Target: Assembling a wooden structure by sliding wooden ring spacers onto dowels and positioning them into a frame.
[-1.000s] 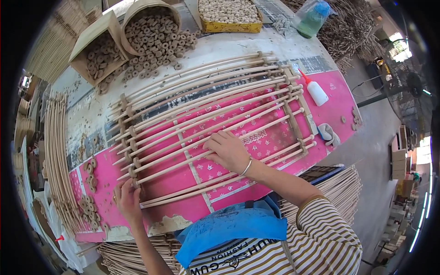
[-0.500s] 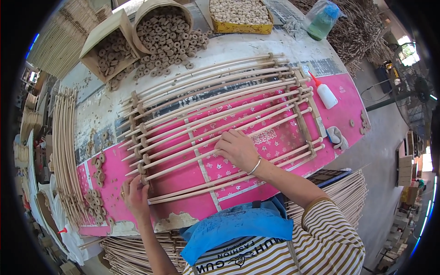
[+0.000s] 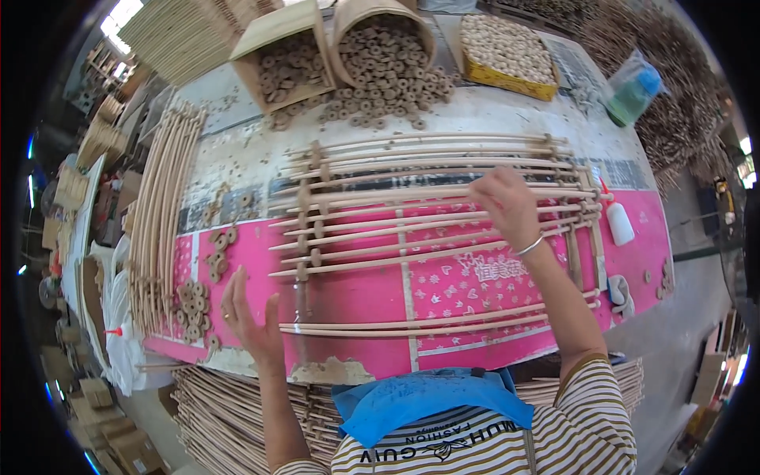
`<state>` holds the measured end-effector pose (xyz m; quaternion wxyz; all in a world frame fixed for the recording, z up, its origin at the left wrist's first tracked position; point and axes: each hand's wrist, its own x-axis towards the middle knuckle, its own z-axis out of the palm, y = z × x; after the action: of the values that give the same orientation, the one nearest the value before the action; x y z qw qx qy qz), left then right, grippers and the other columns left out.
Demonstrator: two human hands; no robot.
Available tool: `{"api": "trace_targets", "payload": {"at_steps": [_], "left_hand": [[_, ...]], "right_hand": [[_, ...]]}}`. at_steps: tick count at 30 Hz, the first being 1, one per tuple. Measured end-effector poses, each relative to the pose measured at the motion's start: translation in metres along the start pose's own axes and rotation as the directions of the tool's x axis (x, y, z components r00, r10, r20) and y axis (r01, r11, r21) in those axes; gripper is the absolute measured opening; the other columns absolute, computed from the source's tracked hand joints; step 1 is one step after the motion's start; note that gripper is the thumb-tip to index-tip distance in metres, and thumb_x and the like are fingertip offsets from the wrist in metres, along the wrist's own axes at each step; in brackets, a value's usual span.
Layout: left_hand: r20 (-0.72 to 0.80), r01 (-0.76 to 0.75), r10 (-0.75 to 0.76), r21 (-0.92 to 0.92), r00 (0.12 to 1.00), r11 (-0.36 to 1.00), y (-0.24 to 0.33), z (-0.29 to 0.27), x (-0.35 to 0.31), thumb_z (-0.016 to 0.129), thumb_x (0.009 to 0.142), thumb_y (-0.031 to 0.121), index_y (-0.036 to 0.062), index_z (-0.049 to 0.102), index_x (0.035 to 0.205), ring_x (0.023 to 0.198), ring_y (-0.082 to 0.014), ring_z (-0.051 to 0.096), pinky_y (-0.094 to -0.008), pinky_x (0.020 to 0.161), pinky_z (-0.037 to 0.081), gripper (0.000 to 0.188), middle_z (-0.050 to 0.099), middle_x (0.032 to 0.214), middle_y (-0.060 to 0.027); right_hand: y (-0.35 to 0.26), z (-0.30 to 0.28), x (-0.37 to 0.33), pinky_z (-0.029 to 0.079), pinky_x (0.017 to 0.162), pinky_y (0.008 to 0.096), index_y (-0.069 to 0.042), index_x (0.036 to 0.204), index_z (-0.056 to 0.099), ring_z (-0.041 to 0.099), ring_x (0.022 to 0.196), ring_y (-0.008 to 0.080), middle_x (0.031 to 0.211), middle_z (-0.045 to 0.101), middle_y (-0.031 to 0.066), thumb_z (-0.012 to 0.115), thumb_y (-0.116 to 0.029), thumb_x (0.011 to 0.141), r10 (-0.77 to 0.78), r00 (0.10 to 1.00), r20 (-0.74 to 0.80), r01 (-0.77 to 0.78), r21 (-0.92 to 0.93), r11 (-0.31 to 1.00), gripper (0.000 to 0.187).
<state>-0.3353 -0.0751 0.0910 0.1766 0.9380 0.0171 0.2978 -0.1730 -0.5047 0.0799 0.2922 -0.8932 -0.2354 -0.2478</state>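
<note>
Long pale wooden rods [image 3: 356, 264] lie side by side across the table, their pointed ends to the left. Wooden rings [image 3: 316, 258] sit around the rods near those ends. My left hand [image 3: 255, 321] is open above the pink table cover, fingers apart, just left of two separate front rods [image 3: 443, 323]. My right hand [image 3: 508, 207] hovers over or touches the farther rods, its fingers curled together and slightly blurred. Whatever it may hold is hidden. At the right, a wooden rack [image 3: 595, 237] supports the rods' other ends.
Behind the rods, a wooden box [image 3: 245, 49] and a round tub [image 3: 342, 32] spill rings. A yellow tray [image 3: 507, 79] holds small beads. A white glue bottle [image 3: 620, 225] and a crumpled glove [image 3: 621, 297] lie right. More rods [image 3: 162, 214] are stacked left.
My left hand has come away from the near rod's pointed end and opened. My right hand has left that rod and moved farther across the others. The whole view has shifted.
</note>
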Motion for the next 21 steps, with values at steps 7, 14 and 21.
{"api": "trace_targets", "payload": {"at_steps": [7, 14, 21], "left_hand": [[0.106, 0.208, -0.198, -0.099, 0.975, 0.973, -0.031, 0.013, -0.023, 0.071, 0.099, 0.016, 0.0018, 0.056, 0.149, 0.131, -0.0349, 0.056, -0.0467, 0.112, 0.043, 0.054, 0.062, 0.14, -0.0172], [0.109, 0.302, -0.288, -0.15, 0.951, 0.941, -0.076, 0.021, -0.003, 0.07, 0.1, 0.014, 0.0003, 0.056, 0.148, 0.129, -0.0334, 0.059, -0.0454, 0.111, 0.045, 0.053, 0.063, 0.137, -0.0176], [0.089, 0.286, -0.274, -0.183, 0.958, 0.941, -0.118, 0.04, 0.04, 0.07, 0.099, 0.014, 0.001, 0.057, 0.147, 0.122, -0.0299, 0.062, -0.0412, 0.105, 0.048, 0.051, 0.065, 0.133, -0.0157]], "right_hand": [[0.054, 0.025, 0.011, 0.051, 0.079, 0.044, -0.007, 0.093, 0.072, 0.064, 0.09, 0.0322, 0.089, 0.066, 0.0088, 0.077, -0.014, 0.086, 0.032, 0.996, 0.081, -0.032, 0.001, 0.999, 0.01], [0.066, 0.043, 0.014, 0.051, 0.08, 0.0446, -0.009, 0.092, 0.072, 0.064, 0.089, 0.0318, 0.088, 0.065, 0.0079, 0.077, -0.016, 0.087, 0.026, 0.987, 0.156, -0.024, -0.015, 1.0, 0.01], [0.064, 0.046, 0.017, 0.052, 0.079, 0.0435, -0.008, 0.093, 0.073, 0.064, 0.089, 0.0315, 0.088, 0.064, 0.008, 0.077, -0.017, 0.087, 0.055, 0.976, 0.212, -0.051, -0.028, 0.998, 0.011]]}}
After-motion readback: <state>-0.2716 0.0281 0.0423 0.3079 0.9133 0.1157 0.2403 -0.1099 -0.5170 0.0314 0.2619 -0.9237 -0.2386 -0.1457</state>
